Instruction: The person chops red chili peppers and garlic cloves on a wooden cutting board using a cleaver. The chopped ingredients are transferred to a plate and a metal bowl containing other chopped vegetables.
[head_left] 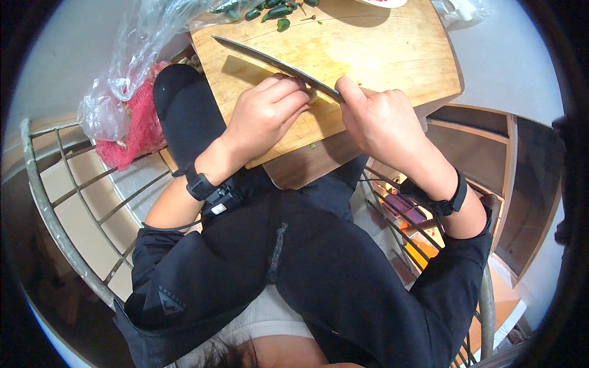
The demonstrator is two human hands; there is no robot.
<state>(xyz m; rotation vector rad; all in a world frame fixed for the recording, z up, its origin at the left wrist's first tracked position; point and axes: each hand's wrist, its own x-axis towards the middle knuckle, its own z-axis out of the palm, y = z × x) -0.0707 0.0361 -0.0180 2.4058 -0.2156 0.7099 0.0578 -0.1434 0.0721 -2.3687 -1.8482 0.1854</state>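
Observation:
My right hand (382, 117) grips the handle end of a kitchen knife (257, 54), whose long dark blade slants up to the left above a wooden cutting board (391, 60). Close against the blade, my left hand (271, 108) has its fingers curled down onto the board. A small pale piece of food (313, 95) shows at those fingertips; most of it is hidden. Cut green vegetable pieces (278, 12), possibly chilies or small cucumbers, lie at the board's far edge. Part of a white plate (391, 3) with red bits appears at the top.
A clear plastic bag (142, 41) hangs over the board's far left corner. Beside my knee is a red mesh bag (138, 133). Below the board, a brown surface (299, 168) juts out towards me. Metal chair rails (41, 184) curve around both sides.

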